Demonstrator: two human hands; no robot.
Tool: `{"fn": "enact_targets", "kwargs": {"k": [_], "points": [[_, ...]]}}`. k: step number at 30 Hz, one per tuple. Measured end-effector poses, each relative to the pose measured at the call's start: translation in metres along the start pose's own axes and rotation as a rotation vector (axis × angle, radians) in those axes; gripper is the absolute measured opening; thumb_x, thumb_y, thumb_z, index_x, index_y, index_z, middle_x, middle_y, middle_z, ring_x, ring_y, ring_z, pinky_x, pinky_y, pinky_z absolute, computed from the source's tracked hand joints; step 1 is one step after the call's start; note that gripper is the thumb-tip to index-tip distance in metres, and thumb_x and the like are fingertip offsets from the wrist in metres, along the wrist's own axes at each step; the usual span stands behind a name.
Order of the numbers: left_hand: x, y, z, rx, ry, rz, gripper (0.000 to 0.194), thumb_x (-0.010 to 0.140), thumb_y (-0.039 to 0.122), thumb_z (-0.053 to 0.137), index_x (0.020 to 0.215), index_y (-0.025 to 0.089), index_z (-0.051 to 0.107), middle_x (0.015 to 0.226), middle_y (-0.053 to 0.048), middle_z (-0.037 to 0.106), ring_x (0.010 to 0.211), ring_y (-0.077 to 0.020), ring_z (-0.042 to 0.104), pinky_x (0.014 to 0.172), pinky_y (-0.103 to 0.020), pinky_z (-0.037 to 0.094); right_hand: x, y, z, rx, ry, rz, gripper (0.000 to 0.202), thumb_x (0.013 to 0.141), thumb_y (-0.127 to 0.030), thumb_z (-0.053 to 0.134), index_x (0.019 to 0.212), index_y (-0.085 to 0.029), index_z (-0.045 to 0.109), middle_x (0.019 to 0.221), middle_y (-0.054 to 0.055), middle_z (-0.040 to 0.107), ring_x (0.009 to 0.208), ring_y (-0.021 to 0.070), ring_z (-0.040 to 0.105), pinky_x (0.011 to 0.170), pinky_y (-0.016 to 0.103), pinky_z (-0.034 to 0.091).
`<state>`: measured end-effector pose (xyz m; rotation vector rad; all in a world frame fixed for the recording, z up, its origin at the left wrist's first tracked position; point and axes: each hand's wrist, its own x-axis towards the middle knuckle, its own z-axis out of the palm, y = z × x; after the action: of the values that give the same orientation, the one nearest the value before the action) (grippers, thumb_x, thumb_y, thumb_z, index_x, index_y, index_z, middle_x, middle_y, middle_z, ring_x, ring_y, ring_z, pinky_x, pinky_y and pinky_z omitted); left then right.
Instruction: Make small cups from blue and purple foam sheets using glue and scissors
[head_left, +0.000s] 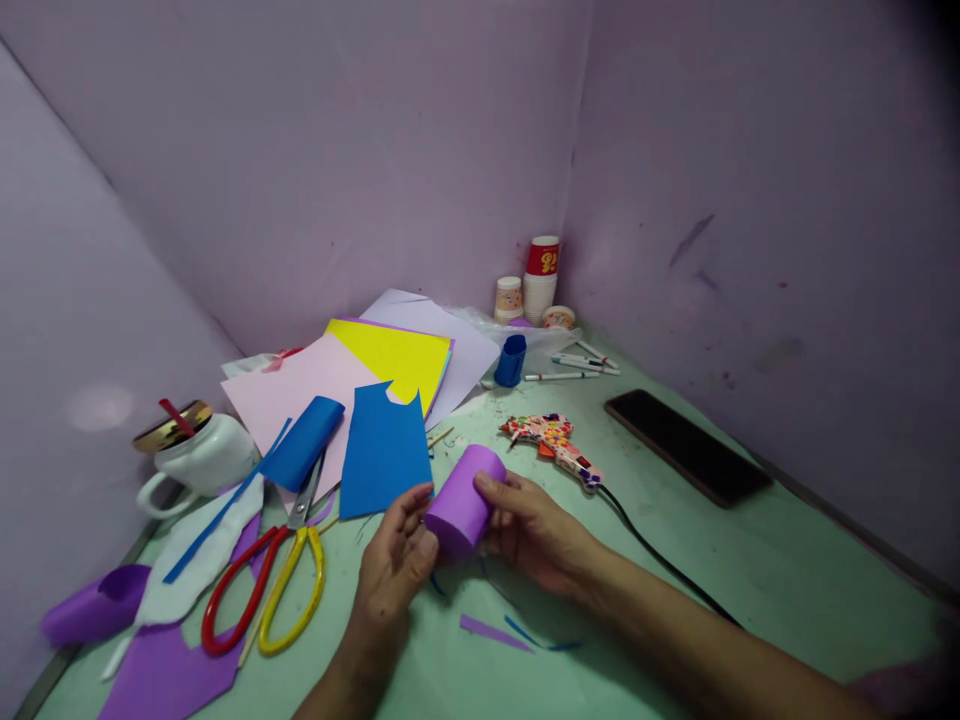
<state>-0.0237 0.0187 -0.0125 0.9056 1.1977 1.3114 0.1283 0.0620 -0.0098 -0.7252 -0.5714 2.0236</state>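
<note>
A purple foam or paper cylinder [463,505] is held tilted above the table, between my two hands. My right hand [529,530] grips its right side, thumb on top. At its lower left end, the fingers and thumb of my left hand [397,550] close round the edge. Just behind my left hand lies a blue sheet [386,450] with a notched top edge. Scissors [300,510] with one red and one yellow handle rest left of my left hand. Beyond my right hand is a patterned glue gun [551,443] with a black cord.
A dark phone [686,445] lies at the right. Paper cups [540,285], pens [585,362] and a small blue cup shape [511,361] stand or lie at the back. Yellow sheet [405,360], rolled blue piece [305,443], white mug [206,455] and purple scraps [176,675] are leftward.
</note>
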Motion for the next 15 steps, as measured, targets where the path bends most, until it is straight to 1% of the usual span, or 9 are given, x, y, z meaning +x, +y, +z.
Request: {"fn": "enact_targets", "kwargs": {"k": [2,4,7,9,11,12,13,14,15], "points": [[-0.003,0.000,0.006,0.006,-0.019,0.023,0.070,0.061,0.044,0.077,0.120,0.014,0.054,0.110,-0.013,0.067,0.095,-0.0265,0.064,0.079,-0.031,0.050,0.000,0.005,0.000,-0.042,0.032,-0.071,0.043,0.063,-0.030,0.084,0.093,-0.015,0.057,0.077,0.002,0.066,0.064,0.0146,0.065,0.062,0.027,0.054],[-0.004,0.001,0.009,0.027,0.004,0.037,0.068,0.060,0.041,0.078,0.119,0.015,0.055,0.110,-0.012,0.067,0.097,-0.0269,0.063,0.079,-0.031,0.050,0.001,0.009,0.000,-0.116,0.055,-0.089,0.052,0.058,-0.033,0.086,0.096,-0.016,0.055,0.086,0.005,0.067,0.072,0.0182,0.066,0.066,0.032,0.055],[-0.002,0.006,0.006,-0.036,0.052,-0.033,0.060,0.064,0.039,0.076,0.115,0.015,0.056,0.099,-0.010,0.068,0.080,-0.0223,0.065,0.067,-0.029,0.052,0.002,0.007,-0.003,-0.233,0.097,-0.069,0.054,0.063,-0.047,0.080,0.102,-0.018,0.055,0.100,0.009,0.065,0.082,0.0237,0.066,0.067,0.038,0.055],[0.001,0.012,0.002,-0.157,0.061,-0.132,0.055,0.068,0.039,0.072,0.114,0.013,0.056,0.085,-0.008,0.068,0.063,-0.0190,0.064,0.057,-0.029,0.051,0.003,-0.001,-0.006,-0.318,0.194,-0.166,0.053,0.067,-0.054,0.073,0.104,-0.020,0.057,0.107,0.010,0.062,0.091,0.0251,0.063,0.070,0.039,0.054],[0.005,0.017,-0.002,-0.279,0.097,-0.217,0.047,0.071,0.034,0.068,0.110,0.010,0.057,0.075,-0.008,0.067,0.057,-0.0193,0.063,0.053,-0.030,0.050,0.004,-0.009,-0.009,-0.419,0.289,-0.346,0.050,0.066,-0.055,0.073,0.100,-0.022,0.060,0.110,0.008,0.060,0.100,0.0248,0.058,0.080,0.038,0.051],[0.006,0.019,-0.004,-0.336,0.123,-0.239,0.044,0.072,0.030,0.066,0.108,0.009,0.057,0.074,-0.009,0.067,0.060,-0.0210,0.064,0.055,-0.032,0.051,0.004,-0.012,-0.010,-0.446,0.304,-0.413,0.049,0.065,-0.053,0.075,0.099,-0.022,0.060,0.110,0.007,0.060,0.103,0.0245,0.057,0.084,0.038,0.049],[0.008,0.020,-0.005,-0.392,0.142,-0.251,0.042,0.071,0.027,0.066,0.108,0.009,0.057,0.078,-0.010,0.068,0.067,-0.0230,0.065,0.059,-0.034,0.053,0.004,-0.014,-0.011,-0.449,0.288,-0.436,0.049,0.063,-0.051,0.077,0.100,-0.023,0.060,0.111,0.007,0.060,0.104,0.0241,0.056,0.088,0.039,0.048],[0.008,0.020,-0.006,-0.443,0.143,-0.249,0.043,0.070,0.024,0.066,0.110,0.011,0.057,0.084,-0.011,0.069,0.076,-0.0251,0.066,0.066,-0.036,0.054,0.003,-0.014,-0.010,-0.429,0.239,-0.416,0.050,0.062,-0.047,0.079,0.101,-0.023,0.060,0.110,0.007,0.061,0.104,0.0239,0.057,0.089,0.040,0.048],[0.008,0.020,-0.006,-0.481,0.119,-0.234,0.046,0.069,0.023,0.067,0.111,0.013,0.056,0.092,-0.012,0.069,0.086,-0.0268,0.066,0.073,-0.038,0.054,0.003,-0.012,-0.009,-0.398,0.156,-0.363,0.051,0.062,-0.045,0.080,0.103,-0.023,0.060,0.110,0.007,0.062,0.104,0.0239,0.058,0.089,0.041,0.048]]}}
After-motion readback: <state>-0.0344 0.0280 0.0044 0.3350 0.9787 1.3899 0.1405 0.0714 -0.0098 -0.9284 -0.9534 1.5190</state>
